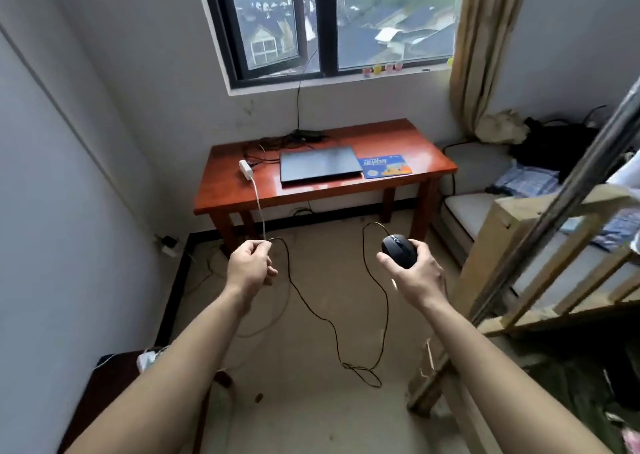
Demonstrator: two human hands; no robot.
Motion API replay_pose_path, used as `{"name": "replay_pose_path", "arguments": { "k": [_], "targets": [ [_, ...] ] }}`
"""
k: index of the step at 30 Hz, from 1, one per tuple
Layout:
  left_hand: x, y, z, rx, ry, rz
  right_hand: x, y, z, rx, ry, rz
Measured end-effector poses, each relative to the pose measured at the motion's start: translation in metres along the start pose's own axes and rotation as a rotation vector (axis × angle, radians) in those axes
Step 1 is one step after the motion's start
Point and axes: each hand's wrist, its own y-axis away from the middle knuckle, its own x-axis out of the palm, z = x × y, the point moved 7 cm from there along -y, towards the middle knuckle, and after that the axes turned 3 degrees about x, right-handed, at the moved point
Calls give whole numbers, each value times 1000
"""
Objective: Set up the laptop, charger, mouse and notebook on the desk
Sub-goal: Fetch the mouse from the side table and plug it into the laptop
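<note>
Black mouse cord (311,310) sags in a knotted loop between my outstretched arms; I reckon it could snag as I step in. My left hand (251,263) pinches its end beside the white charger lead (259,204). My right hand (414,270) cups the mouse (399,250). Ahead, the closed laptop (318,166) and the charger (245,169) lie on the table (398,138).

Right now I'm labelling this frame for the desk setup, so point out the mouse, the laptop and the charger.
mouse (398,250): head view, top of its black shell.
laptop (318,164): head view, middle of the closed lid.
charger (245,169): head view, middle of the white brick.
</note>
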Motion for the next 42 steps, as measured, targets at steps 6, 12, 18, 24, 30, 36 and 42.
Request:
{"name": "replay_pose_path", "arguments": {
  "k": [6, 12, 18, 24, 30, 36, 42],
  "targets": [
    [46, -126, -70, 80, 97, -18, 27, -129, 72, -27, -84, -20],
    [100, -278, -124, 95, 375, 44, 58, -276, 148, -138, -119, -103],
    [156, -430, -170, 88, 456, 165, 79, -409, 227, -201, -158, -230],
    [221, -554, -243, 174, 452, 269, 71, -522, 293, -258, -159, -357],
    [306, -646, -240, 170, 380, 320, 88, -647, 291, -254, -43, -387],
    [391, -725, -273, 205, 391, 298, 95, -780, 304, -311, -80, -376],
    [461, -789, -325, 319, 405, 222, 72, -894, 330, -369, -142, -381]
  ]
}}
